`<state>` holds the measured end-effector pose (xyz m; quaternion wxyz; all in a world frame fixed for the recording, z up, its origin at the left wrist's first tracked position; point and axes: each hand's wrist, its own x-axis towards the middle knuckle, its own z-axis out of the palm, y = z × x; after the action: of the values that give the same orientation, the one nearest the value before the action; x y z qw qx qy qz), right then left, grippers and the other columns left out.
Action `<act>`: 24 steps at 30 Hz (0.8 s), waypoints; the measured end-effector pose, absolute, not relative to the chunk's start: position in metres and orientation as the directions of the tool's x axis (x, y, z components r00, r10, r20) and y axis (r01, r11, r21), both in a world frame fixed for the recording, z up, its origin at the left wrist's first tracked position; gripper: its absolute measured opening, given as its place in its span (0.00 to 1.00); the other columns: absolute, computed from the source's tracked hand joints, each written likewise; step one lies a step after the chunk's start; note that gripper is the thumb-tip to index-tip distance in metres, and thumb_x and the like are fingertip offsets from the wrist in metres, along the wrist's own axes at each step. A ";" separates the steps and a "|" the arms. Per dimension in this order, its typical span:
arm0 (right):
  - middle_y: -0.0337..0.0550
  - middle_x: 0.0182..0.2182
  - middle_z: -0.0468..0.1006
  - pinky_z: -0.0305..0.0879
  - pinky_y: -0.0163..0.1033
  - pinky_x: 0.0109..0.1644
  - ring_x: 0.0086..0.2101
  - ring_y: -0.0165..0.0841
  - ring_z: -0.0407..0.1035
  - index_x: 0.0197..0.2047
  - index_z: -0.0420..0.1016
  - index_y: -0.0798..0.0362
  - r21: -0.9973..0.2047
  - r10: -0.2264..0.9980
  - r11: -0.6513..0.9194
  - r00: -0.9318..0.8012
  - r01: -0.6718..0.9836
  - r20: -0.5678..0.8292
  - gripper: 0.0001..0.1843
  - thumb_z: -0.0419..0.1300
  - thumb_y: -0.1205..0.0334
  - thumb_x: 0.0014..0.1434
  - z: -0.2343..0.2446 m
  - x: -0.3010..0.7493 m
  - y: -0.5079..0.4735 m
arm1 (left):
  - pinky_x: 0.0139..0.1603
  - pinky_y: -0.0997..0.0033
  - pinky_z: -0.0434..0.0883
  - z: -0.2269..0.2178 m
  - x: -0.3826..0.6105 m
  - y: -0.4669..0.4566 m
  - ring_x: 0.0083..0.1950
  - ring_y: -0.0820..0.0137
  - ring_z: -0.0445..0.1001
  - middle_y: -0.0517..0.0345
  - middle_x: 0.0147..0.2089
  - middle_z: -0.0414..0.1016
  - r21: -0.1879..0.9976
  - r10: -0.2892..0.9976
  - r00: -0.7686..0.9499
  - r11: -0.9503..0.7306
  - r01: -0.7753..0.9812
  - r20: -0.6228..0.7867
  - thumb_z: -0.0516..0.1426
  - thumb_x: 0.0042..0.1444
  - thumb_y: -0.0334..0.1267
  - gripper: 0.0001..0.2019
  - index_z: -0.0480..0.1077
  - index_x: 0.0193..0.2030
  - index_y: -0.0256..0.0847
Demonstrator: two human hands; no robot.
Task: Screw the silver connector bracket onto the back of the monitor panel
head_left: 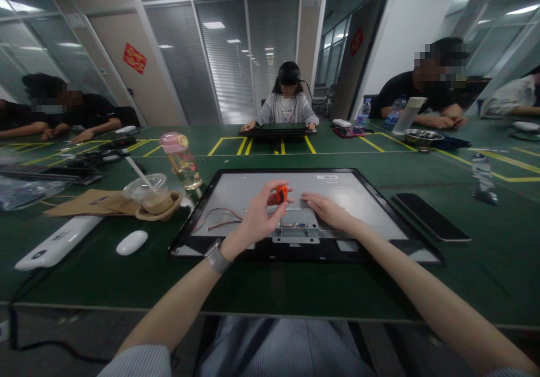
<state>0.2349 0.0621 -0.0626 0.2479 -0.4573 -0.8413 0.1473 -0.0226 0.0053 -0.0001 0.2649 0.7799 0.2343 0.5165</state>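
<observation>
My left hand (264,211) is closed around the handle of an orange-and-black screwdriver (282,193), held over a metal bracket; its tip is hidden. The bracket (295,236), with a row of connector ports, sits at the near middle of a display panel (253,183). That panel lies face down on the green table, silver back up, with a black frame. Flat on the panel, right of the bracket, rests my right hand (327,208), fingers stretched out and holding nothing. Thin cables (217,219) run across the panel's left part.
Left of the panel are a pink-lidded bottle (181,160), an iced drink cup (147,191), a white mouse-shaped case (132,242) and a long white device (59,242). A black phone (430,216) lies to the right. Several people sit around the table (485,275).
</observation>
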 end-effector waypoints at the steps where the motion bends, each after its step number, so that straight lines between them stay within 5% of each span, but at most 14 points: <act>1: 0.51 0.61 0.77 0.60 0.58 0.69 0.62 0.46 0.69 0.57 0.78 0.50 -0.488 0.849 0.528 -0.447 0.695 0.282 0.24 0.45 0.53 0.72 -0.062 0.234 0.062 | 0.50 0.62 0.78 0.001 -0.023 0.006 0.47 0.66 0.78 0.49 0.52 0.74 0.612 0.609 0.336 -0.783 0.111 0.718 0.60 0.63 0.36 0.19 0.67 0.60 0.44; 5: 0.51 0.61 0.77 0.58 0.58 0.70 0.62 0.46 0.69 0.53 0.81 0.50 -0.543 0.872 0.485 -0.430 0.685 0.235 0.25 0.45 0.50 0.72 -0.057 0.228 0.058 | 0.48 0.64 0.75 0.008 -0.022 0.005 0.44 0.68 0.73 0.55 0.43 0.71 0.527 0.557 0.131 -0.825 0.203 0.820 0.64 0.60 0.38 0.09 0.74 0.47 0.42; 10: 0.51 0.61 0.76 0.58 0.60 0.70 0.63 0.46 0.67 0.54 0.80 0.50 -0.623 0.876 0.461 -0.436 0.632 0.206 0.25 0.46 0.48 0.72 -0.057 0.218 0.051 | 0.48 0.66 0.75 0.011 -0.018 -0.004 0.46 0.69 0.75 0.51 0.46 0.73 0.640 0.645 0.212 -0.762 0.098 0.734 0.52 0.69 0.36 0.10 0.72 0.52 0.41; 17: 0.50 0.64 0.74 0.56 0.56 0.71 0.65 0.44 0.65 0.59 0.78 0.49 -0.547 0.822 0.550 -0.524 0.630 0.223 0.25 0.47 0.48 0.72 -0.060 0.221 0.051 | 0.47 0.67 0.75 0.012 -0.020 0.000 0.43 0.69 0.74 0.55 0.43 0.72 0.663 0.675 0.075 -0.735 0.141 0.734 0.62 0.61 0.39 0.06 0.77 0.43 0.43; 24: 0.52 0.69 0.67 0.46 0.63 0.73 0.69 0.48 0.56 0.66 0.71 0.50 -0.431 0.869 0.487 -0.474 0.760 0.145 0.29 0.43 0.46 0.73 -0.059 0.232 0.054 | 0.48 0.67 0.76 0.014 -0.024 0.006 0.45 0.68 0.77 0.53 0.43 0.77 0.735 0.733 0.131 -0.676 0.041 0.667 0.54 0.68 0.43 0.11 0.75 0.47 0.41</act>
<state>0.2324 0.0544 -0.0589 0.1746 -0.4823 -0.8443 0.1553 -0.0244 0.0058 0.0136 0.2900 0.6939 0.2787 0.5972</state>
